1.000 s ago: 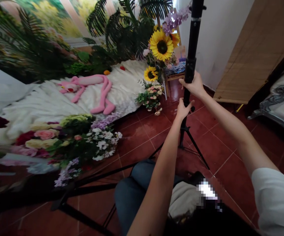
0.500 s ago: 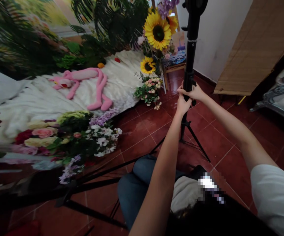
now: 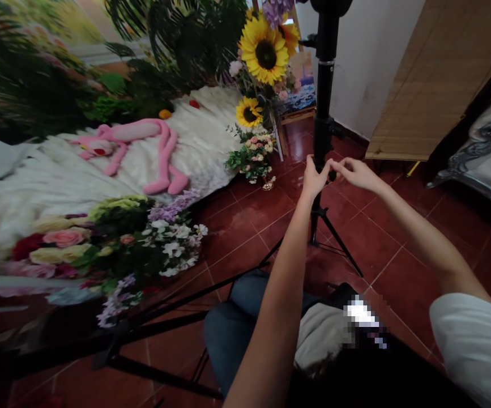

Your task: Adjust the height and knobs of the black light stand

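A black stand (image 3: 324,93) rises upright in front of me on spread tripod legs. My left hand (image 3: 314,180) is wrapped round its pole just below a collar. Beside it on the right, my right hand (image 3: 353,173) has its fingertips pinched together at a small dark knob (image 3: 332,174) on the pole; the fingertips partly cover what they touch. Another knob sticks out from the collar above my hands.
Flowers (image 3: 160,238) and the black legs of another tripod (image 3: 164,323) lie to the left. Behind are a white fur cover (image 3: 211,133) with a pink plush toy (image 3: 166,150), and sunflowers (image 3: 266,54). A bamboo blind (image 3: 415,85) and ornate white furniture (image 3: 483,153) stand right.
My right hand has come off the pole's collar and moved down and right to the lower knob. My left hand stays round the pole. The view has shifted slightly.
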